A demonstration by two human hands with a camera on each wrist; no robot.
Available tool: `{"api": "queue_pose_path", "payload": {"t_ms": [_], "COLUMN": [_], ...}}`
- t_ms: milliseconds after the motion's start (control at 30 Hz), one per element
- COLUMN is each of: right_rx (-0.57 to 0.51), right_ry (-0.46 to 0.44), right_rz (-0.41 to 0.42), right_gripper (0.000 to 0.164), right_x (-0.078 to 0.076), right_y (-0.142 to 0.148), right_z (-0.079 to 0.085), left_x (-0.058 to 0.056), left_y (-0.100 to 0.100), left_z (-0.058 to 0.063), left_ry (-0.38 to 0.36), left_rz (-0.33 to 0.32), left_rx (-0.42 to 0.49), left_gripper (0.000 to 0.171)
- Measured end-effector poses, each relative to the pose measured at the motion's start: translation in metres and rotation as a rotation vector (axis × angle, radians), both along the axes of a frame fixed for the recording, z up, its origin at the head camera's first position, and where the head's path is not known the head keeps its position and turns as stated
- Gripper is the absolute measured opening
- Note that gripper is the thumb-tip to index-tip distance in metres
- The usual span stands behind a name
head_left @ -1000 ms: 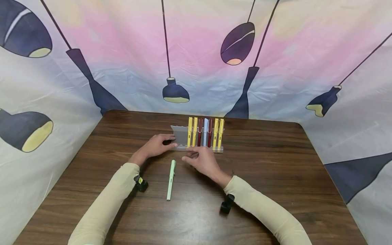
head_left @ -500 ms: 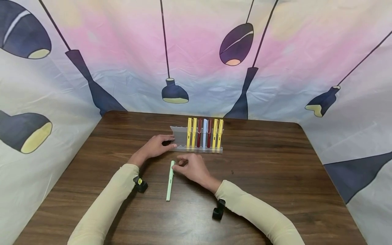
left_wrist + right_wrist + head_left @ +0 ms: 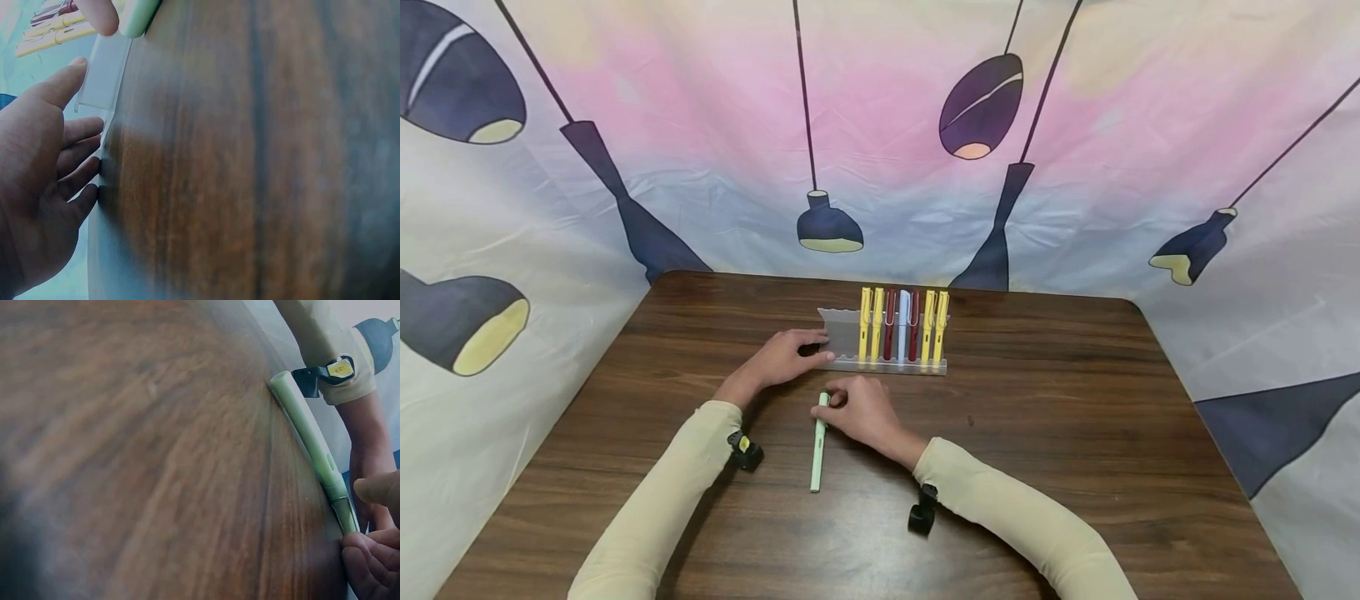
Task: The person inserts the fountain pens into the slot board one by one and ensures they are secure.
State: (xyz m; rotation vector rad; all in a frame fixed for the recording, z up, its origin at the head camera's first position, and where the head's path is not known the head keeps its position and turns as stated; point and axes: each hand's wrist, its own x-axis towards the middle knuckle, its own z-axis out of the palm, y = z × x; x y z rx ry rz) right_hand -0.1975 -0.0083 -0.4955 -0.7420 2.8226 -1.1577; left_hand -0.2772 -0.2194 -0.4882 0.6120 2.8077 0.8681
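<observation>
A light green pen (image 3: 817,458) with a clip lies on the table, its capped end pointing toward the rack. My right hand (image 3: 865,412) has its thumb and fingers around the cap, which lies between them in the right wrist view. At the back, a clear plastic pen rack (image 3: 842,333) holds several upright pens. These are yellow pens (image 3: 864,325), dark red pens (image 3: 889,327) and one light blue pen (image 3: 903,325). My left hand (image 3: 782,357) rests at the rack's left end, thumb by the front lip and fingers extended along the side.
The dark wood-grain table (image 3: 1037,417) runs back to a fabric backdrop (image 3: 730,125) printed with hanging lamps. A black wrist camera (image 3: 921,510) sits on the right sleeve and another wrist camera (image 3: 747,450) on the left sleeve.
My right hand has come from the rack's front edge down and left to the green pen's cap, and its thumb now crosses the cap. My left hand stays at the rack's end.
</observation>
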Motion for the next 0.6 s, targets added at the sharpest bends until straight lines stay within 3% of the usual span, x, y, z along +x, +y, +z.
{"api": "queue_pose_path", "payload": {"t_ms": [600], "right_rx": [0.043], "right_ry": [-0.019], "right_rz": [0.032], "right_gripper": [0.044], "right_x": [-0.0030], "right_y": [-0.0074], "right_z": [-0.0021], "left_x": [-0.0002], "left_y": [0.0008], "left_z": [-0.0001], "left_ry": [-0.011], "left_rz": [0.005], "left_rx": [0.025], "left_gripper": [0.063]}}
